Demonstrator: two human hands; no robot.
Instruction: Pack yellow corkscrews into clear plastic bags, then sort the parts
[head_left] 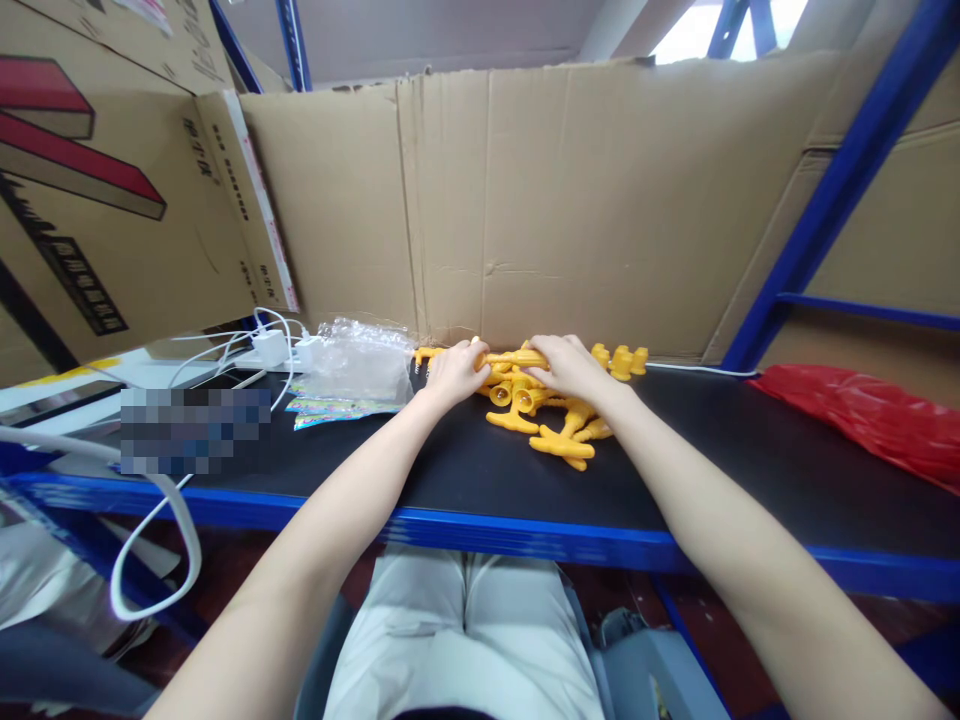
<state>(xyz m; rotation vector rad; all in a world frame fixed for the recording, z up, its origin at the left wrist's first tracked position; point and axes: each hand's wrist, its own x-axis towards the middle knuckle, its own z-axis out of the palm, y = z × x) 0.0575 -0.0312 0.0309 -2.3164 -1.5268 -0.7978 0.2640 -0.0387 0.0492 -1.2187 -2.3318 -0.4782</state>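
Left hand [456, 376] and right hand [574, 372] grip a yellow piece [514, 357] between them; left of both, a carton [150, 245] bears Chinese print, perhaps 商用.

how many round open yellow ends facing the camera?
2: left open end and right open end, side by side below the held yellow piece. Others may be hidden.

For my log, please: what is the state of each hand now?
Left hand: closed, holding the left end of a yellow piece.
Right hand: closed, holding the same piece's right end.
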